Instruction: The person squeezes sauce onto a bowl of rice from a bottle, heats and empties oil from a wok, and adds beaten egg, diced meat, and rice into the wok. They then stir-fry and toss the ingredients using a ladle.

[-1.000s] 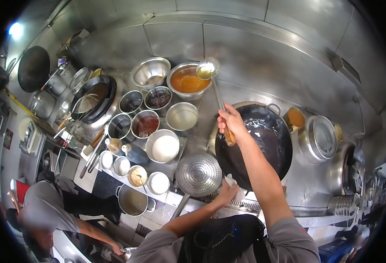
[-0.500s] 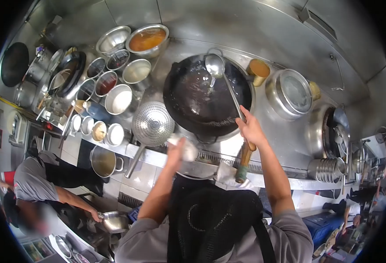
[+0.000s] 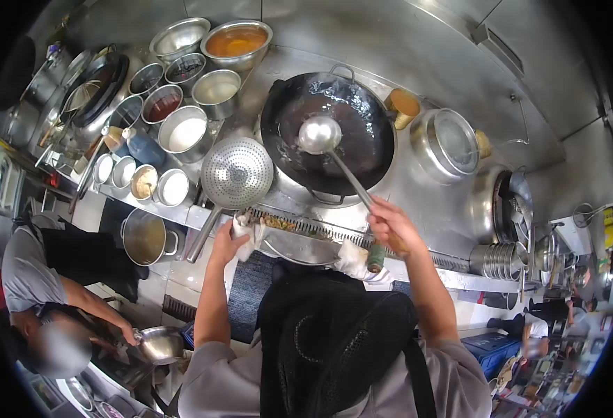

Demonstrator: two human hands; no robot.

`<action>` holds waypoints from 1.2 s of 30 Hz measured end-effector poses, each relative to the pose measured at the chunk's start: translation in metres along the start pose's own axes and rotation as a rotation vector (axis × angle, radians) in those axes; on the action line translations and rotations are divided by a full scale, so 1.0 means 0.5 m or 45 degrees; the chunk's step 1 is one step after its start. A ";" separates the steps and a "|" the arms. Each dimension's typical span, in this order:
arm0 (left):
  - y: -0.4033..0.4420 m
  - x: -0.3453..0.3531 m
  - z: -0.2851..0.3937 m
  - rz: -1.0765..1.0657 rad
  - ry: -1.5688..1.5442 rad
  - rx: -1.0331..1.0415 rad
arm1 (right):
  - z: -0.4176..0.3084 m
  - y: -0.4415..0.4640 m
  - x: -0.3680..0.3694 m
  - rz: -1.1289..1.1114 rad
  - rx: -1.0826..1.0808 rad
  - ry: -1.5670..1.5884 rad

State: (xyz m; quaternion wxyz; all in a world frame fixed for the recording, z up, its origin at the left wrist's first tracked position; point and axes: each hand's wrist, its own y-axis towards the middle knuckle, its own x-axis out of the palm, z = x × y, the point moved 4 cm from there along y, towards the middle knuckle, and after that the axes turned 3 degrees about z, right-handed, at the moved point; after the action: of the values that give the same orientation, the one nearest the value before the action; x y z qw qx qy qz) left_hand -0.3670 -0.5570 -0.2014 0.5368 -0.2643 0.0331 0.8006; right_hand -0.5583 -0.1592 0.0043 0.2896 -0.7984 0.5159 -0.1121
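My right hand [image 3: 392, 226] is wrapped round the handle of a metal ladle [image 3: 320, 134]. The ladle's bowl hangs over the middle of a black wok [image 3: 352, 164], which has a wet, shiny inside. In my left hand [image 3: 230, 242] is a bunched white cloth [image 3: 244, 239], held at the counter's front edge. Just beyond that hand lies a round perforated strainer [image 3: 237, 173], its handle sticking out past the edge beside the hand. A green-ended wooden handle [image 3: 376, 258] and another white cloth [image 3: 353, 256] lie below my right hand.
Several steel pots of sauces and seasonings, including a white one [image 3: 183, 130], stand left of the wok. A bowl of orange liquid [image 3: 237, 44] is behind them. To the right are a yellowish jug [image 3: 402, 108] and a steel pot [image 3: 446, 145]. A co-worker [image 3: 63, 279] handles a steel bowl [image 3: 161, 345] at lower left.
The ladle's bowl has come from the wok's far rim to over its middle. My left hand has moved left with the cloth, away from the wok. The view has shifted slightly.
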 end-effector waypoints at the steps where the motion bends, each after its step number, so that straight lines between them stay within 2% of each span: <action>1: 0.004 -0.010 0.002 0.200 0.344 0.174 | 0.013 0.040 0.003 0.006 -0.042 -0.020; 2: 0.029 0.004 -0.061 0.219 -0.043 0.154 | 0.028 0.071 0.005 0.009 -0.086 -0.039; 3: 0.032 0.001 -0.059 0.219 -0.045 0.159 | 0.061 0.097 -0.006 0.013 -0.091 -0.039; 5: 0.028 -0.001 -0.050 0.278 -0.341 0.011 | 0.075 0.105 -0.062 0.553 -0.821 -1.280; 6: 0.017 -0.002 -0.021 0.278 -0.349 0.006 | 0.070 0.090 -0.088 0.551 -0.528 -1.288; 8: -0.021 -0.027 0.120 0.656 0.447 0.343 | 0.072 0.048 -0.134 0.567 -0.530 -1.372; 9: -0.016 -0.012 0.165 0.653 0.445 0.337 | 0.076 0.030 -0.151 0.587 -0.530 -1.446; 11: -0.002 0.038 0.278 0.694 0.349 0.638 | 0.084 0.005 -0.172 0.591 -0.475 -1.504; 13: 0.008 0.133 0.389 0.309 0.330 0.831 | 0.101 -0.012 -0.181 0.581 -0.416 -1.560; 15: 0.002 0.232 0.479 0.221 0.409 1.149 | 0.115 -0.027 -0.187 0.618 -0.422 -1.593; 18: 0.038 0.327 0.504 0.312 0.355 1.165 | 0.126 -0.053 -0.202 0.647 -0.488 -1.588; 19: 0.064 0.359 0.482 0.282 0.423 1.048 | 0.132 -0.059 -0.213 0.631 -0.522 -1.599; 20: 0.081 0.376 0.465 0.251 0.490 0.922 | 0.146 -0.070 -0.227 0.656 -0.524 -1.586; 22: 0.095 0.369 0.463 0.300 0.439 0.912 | 0.151 -0.069 -0.253 0.647 -0.567 -1.574; 24: 0.089 0.360 0.454 0.327 0.314 0.934 | 0.147 -0.085 -0.284 0.664 -0.816 -1.456; 25: 0.097 0.368 0.445 0.211 0.415 0.880 | 0.149 -0.083 -0.300 0.574 -0.787 -1.308; 27: 0.083 0.354 0.458 0.191 0.406 0.828 | 0.160 -0.082 -0.310 0.282 -0.454 -0.565; 28: 0.062 0.341 0.454 0.401 0.161 0.978 | 0.129 -0.114 -0.278 0.138 -0.376 -0.274; 30: -0.014 0.302 0.474 0.637 0.233 0.932 | 0.048 -0.179 -0.233 -0.094 -0.182 0.084; 32: -0.086 0.278 0.455 0.703 0.231 0.890 | 0.057 -0.156 -0.275 -0.307 -0.132 0.332; 36: -0.270 0.242 0.351 0.796 0.201 0.653 | -0.012 -0.151 -0.234 -0.702 -0.097 0.052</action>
State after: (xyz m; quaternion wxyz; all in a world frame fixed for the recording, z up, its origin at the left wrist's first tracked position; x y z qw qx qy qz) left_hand -0.3509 -0.3394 -0.0752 0.3121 -0.1599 0.3513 0.8681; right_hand -0.5556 -0.0345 0.0666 0.2075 -0.9166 0.2885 -0.1831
